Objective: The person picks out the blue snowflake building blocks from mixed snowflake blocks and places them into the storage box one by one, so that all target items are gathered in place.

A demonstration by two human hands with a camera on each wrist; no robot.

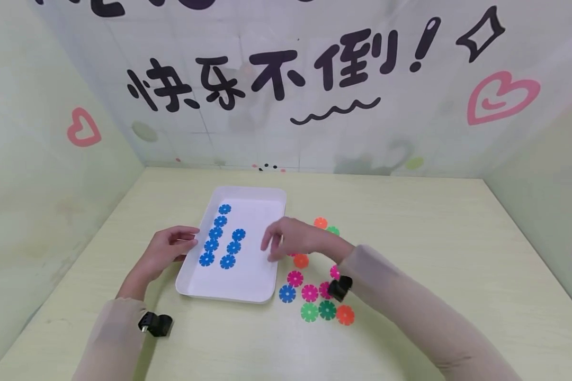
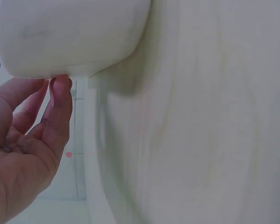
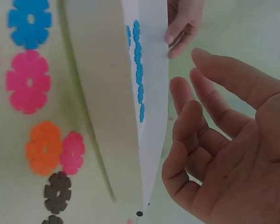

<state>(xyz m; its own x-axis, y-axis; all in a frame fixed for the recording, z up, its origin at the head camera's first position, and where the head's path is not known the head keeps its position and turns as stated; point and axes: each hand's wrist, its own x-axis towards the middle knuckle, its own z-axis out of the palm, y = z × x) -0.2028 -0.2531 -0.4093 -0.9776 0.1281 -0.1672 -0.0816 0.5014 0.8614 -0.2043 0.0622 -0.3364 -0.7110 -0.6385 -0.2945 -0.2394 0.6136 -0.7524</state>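
A white tray [image 1: 251, 288] lies on the table, tilted slightly in the head view. Several blue notched flower discs [image 1: 215, 233] form a long column along its left side, and a shorter column of 3 blue discs [image 1: 233, 247] runs beside it. My left hand [image 1: 164, 248] touches the tray's left wall with its fingertips; the left wrist view shows those fingers [image 2: 59, 107] against the outer side. Over the tray's right edge hovers my right hand [image 1: 293, 236], fingers loosely bent. In the right wrist view nothing sits between its fingers [image 3: 186, 123].
Right of the tray, partly under my right forearm, loose discs are scattered: a blue disc [image 1: 287, 293], a pink disc [image 1: 310, 292], a light green disc [image 1: 309, 312], a dark green disc [image 1: 327, 310], an orange disc [image 1: 345, 315] and others. A printed wall sheet [image 1: 267, 143] stands behind the table.
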